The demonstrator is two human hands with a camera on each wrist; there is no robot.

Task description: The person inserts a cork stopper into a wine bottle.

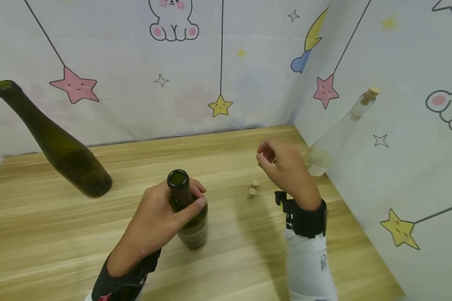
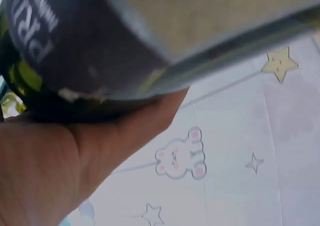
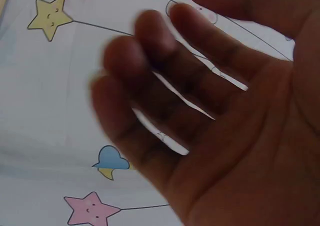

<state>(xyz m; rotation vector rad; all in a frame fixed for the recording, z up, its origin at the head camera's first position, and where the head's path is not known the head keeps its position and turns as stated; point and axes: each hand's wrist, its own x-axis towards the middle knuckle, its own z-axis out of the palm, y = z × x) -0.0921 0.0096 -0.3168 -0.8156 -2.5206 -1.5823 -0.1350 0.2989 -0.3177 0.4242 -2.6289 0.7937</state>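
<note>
In the head view my left hand (image 1: 162,215) grips a dark green glass bottle (image 1: 195,234) around its shoulder, just below the uncorked neck. The bottle stands on the table, tilted in this view. Close up in the left wrist view, the bottle's dark and pale label (image 2: 85,46) fills the upper part, with the hand wrapped behind it. My right hand (image 1: 286,171) hovers over the table at the right, fingers loosely bent. Its palm (image 3: 240,141) faces the right wrist camera and holds nothing. Two small corks (image 1: 253,188) lie on the table just left of that hand.
A tall dark green bottle (image 1: 68,154) without a stopper stands at the far left. Behind my right hand, against the side wall, is a clear glass bottle (image 1: 340,129) with a cork (image 1: 373,93) in its mouth. Cartoon-printed sheets border the wooden table (image 1: 60,242).
</note>
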